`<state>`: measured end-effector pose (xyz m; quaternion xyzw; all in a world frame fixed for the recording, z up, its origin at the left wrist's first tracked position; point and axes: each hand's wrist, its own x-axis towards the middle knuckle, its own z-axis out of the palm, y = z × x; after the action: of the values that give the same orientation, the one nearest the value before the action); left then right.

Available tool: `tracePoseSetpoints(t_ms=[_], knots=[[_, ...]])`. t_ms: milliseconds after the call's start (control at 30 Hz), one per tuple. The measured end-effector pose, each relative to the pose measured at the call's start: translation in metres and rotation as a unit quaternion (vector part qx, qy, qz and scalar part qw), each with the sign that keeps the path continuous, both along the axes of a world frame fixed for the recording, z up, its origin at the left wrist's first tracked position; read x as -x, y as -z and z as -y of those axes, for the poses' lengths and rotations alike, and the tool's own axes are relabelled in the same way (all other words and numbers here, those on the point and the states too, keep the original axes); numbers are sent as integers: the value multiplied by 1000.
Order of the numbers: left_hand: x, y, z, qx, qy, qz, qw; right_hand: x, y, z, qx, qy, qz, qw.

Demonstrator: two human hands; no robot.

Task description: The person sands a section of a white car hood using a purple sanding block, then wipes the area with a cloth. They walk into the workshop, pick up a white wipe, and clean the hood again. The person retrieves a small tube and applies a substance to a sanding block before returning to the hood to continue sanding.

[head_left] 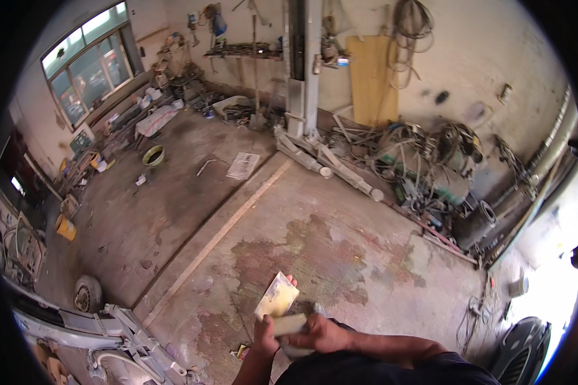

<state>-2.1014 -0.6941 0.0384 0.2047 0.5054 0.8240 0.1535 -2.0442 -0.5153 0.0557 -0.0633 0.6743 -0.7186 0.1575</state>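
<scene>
Low in the view, my left hand is closed on a flat rectangular pale-yellow plate, smeared and speckled, with fingertips showing at its upper right edge. My right hand grips a beige oblong block just below the plate, close beside my left thumb. Whether the plate and block touch is hard to tell. A shoe tip shows behind my right hand, partly hidden.
A steel lift post with low arms stands by the back wall. Hoses and metal clutter lie at the right. A tyre and more lift arms are lower left, a green basin farther back. A dark bumper rests lower right.
</scene>
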Motion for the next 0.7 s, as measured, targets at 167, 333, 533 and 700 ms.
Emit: tracePoseSetpoints(t_ms=[167, 333, 533, 700], knots=[[84, 38, 55, 282, -97, -227, 927, 137, 1, -8, 146, 4, 42, 988], [186, 23, 61, 215, -134, -85, 964, 254, -2, 26, -171, -196, 122, 958], [284, -31, 73, 100, -217, -17, 971, 395, -6, 60, -78, -167, 87, 979], [373, -13, 100, -3, -227, 5, 974, 458, 15, 108, -161, -287, 1, 944]])
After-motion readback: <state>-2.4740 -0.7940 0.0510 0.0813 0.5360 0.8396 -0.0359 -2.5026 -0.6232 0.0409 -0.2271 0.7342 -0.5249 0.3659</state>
